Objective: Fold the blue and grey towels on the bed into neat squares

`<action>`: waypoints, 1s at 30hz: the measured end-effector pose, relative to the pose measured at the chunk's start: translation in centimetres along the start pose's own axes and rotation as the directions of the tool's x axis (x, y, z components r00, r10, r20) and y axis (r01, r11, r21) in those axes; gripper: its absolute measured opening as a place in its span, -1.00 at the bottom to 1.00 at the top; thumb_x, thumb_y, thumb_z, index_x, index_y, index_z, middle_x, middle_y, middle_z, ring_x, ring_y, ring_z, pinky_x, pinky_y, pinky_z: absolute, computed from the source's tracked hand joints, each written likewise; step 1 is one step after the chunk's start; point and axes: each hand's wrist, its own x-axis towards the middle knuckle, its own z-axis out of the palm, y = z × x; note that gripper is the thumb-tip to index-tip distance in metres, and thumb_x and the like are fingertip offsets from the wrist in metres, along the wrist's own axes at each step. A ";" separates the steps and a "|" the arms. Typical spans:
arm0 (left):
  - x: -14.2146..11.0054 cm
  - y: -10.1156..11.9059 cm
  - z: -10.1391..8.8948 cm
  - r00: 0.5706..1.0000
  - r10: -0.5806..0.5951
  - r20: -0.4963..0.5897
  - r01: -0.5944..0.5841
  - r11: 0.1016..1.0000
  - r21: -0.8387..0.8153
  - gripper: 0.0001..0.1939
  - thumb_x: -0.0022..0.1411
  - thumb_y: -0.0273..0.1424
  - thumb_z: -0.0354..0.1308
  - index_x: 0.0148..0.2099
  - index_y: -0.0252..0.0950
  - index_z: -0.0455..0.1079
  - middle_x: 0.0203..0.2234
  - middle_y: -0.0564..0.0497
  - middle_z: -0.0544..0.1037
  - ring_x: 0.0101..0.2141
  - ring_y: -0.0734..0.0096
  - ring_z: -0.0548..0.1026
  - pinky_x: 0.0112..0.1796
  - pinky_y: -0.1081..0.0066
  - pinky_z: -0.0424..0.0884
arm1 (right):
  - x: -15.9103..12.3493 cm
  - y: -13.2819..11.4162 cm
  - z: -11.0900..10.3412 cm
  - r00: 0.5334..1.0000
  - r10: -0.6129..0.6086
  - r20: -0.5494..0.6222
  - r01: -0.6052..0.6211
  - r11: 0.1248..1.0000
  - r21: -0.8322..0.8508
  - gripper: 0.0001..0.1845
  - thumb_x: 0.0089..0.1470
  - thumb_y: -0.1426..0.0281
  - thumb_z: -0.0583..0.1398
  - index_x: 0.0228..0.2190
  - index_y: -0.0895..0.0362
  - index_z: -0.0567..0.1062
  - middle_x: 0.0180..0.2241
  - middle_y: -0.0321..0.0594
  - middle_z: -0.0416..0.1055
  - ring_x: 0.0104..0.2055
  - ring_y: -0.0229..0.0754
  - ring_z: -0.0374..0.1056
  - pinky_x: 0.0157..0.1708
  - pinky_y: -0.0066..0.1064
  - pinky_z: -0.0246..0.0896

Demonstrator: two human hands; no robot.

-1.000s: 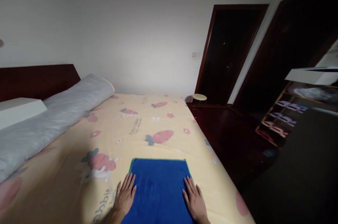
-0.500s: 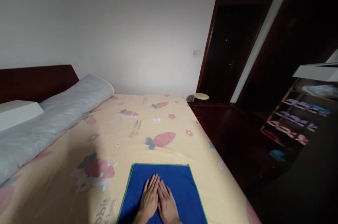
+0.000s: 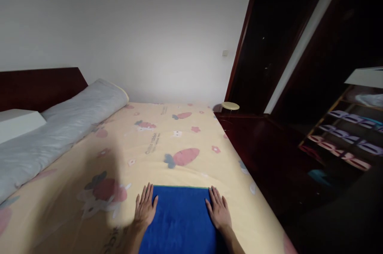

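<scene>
A blue cloth [image 3: 181,218] with a thin green edge lies flat on the bed, near its front. My left hand [image 3: 145,206] rests palm down on the cloth's far left corner, fingers stretched forward and thumb out over the blue. On the opposite side, my right hand [image 3: 219,209] lies flat over the far right corner, its fingers pointing away from me. Both hands are open and grip nothing. They cover the two far corners and parts of the side edges. The cloth's near end is cut off by the frame.
A yellow sheet [image 3: 143,178] printed with carrots and rabbits covers the bed. Along the left lies a rolled grey quilt [image 3: 68,122] beside a white box-like object [image 3: 20,124]. A round stool [image 3: 230,105] stands past the far right corner, and a shoe rack [image 3: 344,126] is at right.
My hands, side by side on the middle of the cloth before, have moved apart and outward to its far left and right corners. The view has shifted slightly.
</scene>
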 end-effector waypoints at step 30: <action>-6.6 7.9 3.2 0.913 0.402 -0.077 -0.408 0.908 -0.094 -0.45 0.41 -0.29 -0.27 0.38 -0.06 -0.32 0.36 0.08 -0.03 0.32 0.26 0.05 0.26 0.04 0.08 | -5.3 -9.4 1.6 0.947 -0.320 0.030 0.311 0.937 0.158 -0.42 0.30 0.21 -0.12 0.29 0.09 0.10 0.33 -0.24 -0.05 0.38 -0.08 -0.13 0.34 -0.14 -0.18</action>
